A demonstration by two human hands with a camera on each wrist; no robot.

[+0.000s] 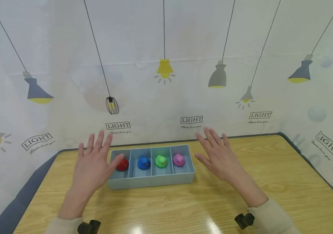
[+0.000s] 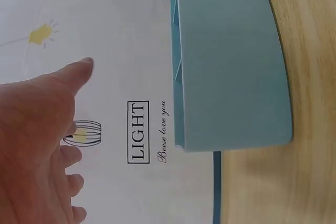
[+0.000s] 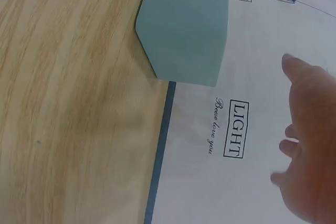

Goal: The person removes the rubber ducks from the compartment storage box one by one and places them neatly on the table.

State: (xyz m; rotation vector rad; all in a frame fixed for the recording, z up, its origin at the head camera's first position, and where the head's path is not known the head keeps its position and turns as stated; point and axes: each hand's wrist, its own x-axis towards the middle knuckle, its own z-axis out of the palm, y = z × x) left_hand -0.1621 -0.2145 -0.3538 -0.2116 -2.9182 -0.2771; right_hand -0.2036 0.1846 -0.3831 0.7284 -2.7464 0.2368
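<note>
A pale blue box (image 1: 160,179) with compartments in a row stands on the table. From left to right it holds a red toy (image 1: 122,165) partly hidden by my thumb, a blue duck (image 1: 144,163), a green duck (image 1: 161,161) and a pink duck (image 1: 179,160), one per compartment. My left hand (image 1: 92,167) hovers at the box's left end, fingers straight and spread, holding nothing. Off the right end, my right hand (image 1: 219,157) is raised with its fingers extended, also holding nothing. Both wrist views show the box's outer wall (image 2: 231,66) beside the hands.
The wooden table (image 1: 160,208) carries the box near its back edge. Behind it hangs a white cloth (image 1: 143,97) printed with lamps and the word LIGHT, running round both sides. Small black devices (image 1: 89,227) sit on both wrists at the sleeves.
</note>
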